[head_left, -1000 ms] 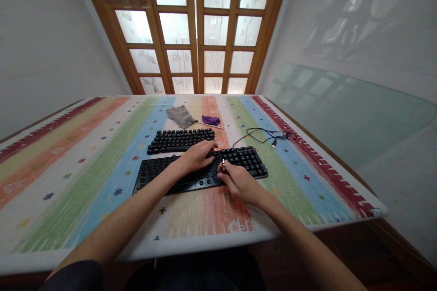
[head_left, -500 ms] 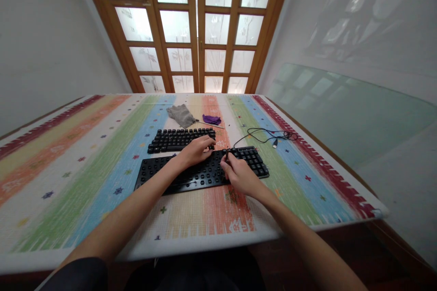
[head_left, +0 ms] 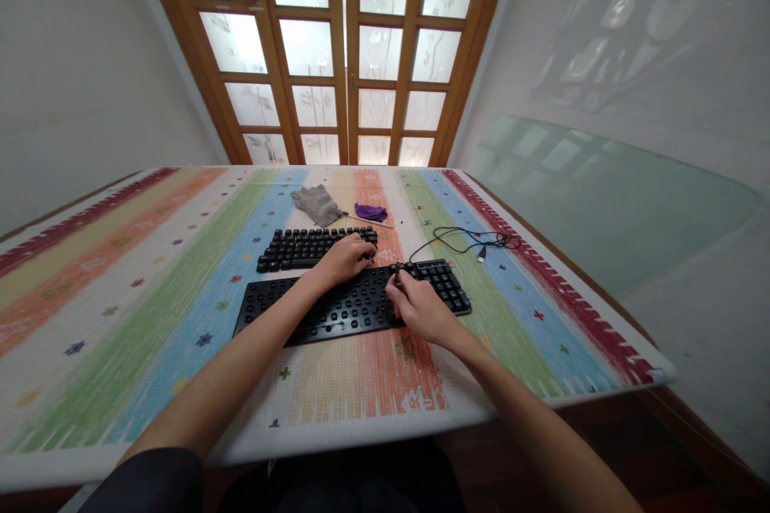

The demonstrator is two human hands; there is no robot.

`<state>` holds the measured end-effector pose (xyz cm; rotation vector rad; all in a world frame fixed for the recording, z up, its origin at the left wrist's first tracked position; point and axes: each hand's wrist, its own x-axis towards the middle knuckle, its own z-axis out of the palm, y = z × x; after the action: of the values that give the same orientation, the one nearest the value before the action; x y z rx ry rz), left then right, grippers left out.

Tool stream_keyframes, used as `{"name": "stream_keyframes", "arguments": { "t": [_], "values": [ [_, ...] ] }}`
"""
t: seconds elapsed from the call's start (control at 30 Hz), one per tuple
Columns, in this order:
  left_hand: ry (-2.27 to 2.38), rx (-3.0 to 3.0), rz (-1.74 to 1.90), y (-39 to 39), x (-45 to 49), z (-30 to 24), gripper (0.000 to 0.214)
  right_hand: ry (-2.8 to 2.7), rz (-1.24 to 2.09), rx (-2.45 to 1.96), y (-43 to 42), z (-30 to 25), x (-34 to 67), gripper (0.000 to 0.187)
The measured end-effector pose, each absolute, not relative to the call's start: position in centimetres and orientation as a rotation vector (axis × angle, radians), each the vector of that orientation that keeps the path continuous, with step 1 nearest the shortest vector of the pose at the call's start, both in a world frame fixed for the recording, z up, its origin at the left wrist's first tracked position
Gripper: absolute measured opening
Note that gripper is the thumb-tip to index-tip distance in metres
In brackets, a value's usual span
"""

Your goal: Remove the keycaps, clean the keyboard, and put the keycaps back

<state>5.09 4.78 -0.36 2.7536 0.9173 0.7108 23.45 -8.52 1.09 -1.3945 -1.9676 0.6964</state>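
1. Lying lengthwise before the person, the black keyboard marks the centre of the clock; most of it shows bare switches, while the number pad at its 3 o'clock end wears its caps.
2. At 3 o'clock from centre, the right hand pinches a small tool between thumb and fingers over the board; its exact kind is too small to tell.
3. Handling it well, I judge, means keeping it upright and square to one key, with even pressure, since a tilt could strain a stem.
4. Towards 12 o'clock, the left hand curls its fingers at the 3 o'clock end of the loose key caps, which stand in rows at 11 o'clock; whether the fingertips grasp a cap, I cannot tell.
5. A light touch seems best there, so that neighbouring caps keep their order, with the left forearm held off the switches.
6. At 2 o'clock, a looped cable ends in a USB plug; slack should spare the board any tug.
7. Farther out rest a grey cloth at 11 o'clock, a purple cloth and a thin rod at 12, all on the striped tablecloth.
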Motion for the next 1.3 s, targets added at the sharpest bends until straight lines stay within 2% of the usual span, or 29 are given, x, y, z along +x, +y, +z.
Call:
{"name": "stream_keyframes", "arguments": {
  "t": [0.33,0.7,1.17,1.3],
  "values": [
    [0.837,2.812,0.628,5.4,4.4,-0.4,0.008,-1.961,0.703,-1.407,-8.9,1.5,23.3,0.013],
    [0.852,2.811,0.658,5.4,4.5,-0.5,0.010,-1.999,0.748,-1.393,-8.0,1.5,23.8,0.013],
    [0.911,2.805,0.717,4.8,3.6,-0.3,0.006,-1.742,1.099,-1.488,-6.7,0.6,24.5,0.017],
    [0.816,2.684,0.815,3.2,3.7,0.2,0.011,-1.680,1.167,-1.336,-6.4,0.5,25.2,0.024]
  ]
}}
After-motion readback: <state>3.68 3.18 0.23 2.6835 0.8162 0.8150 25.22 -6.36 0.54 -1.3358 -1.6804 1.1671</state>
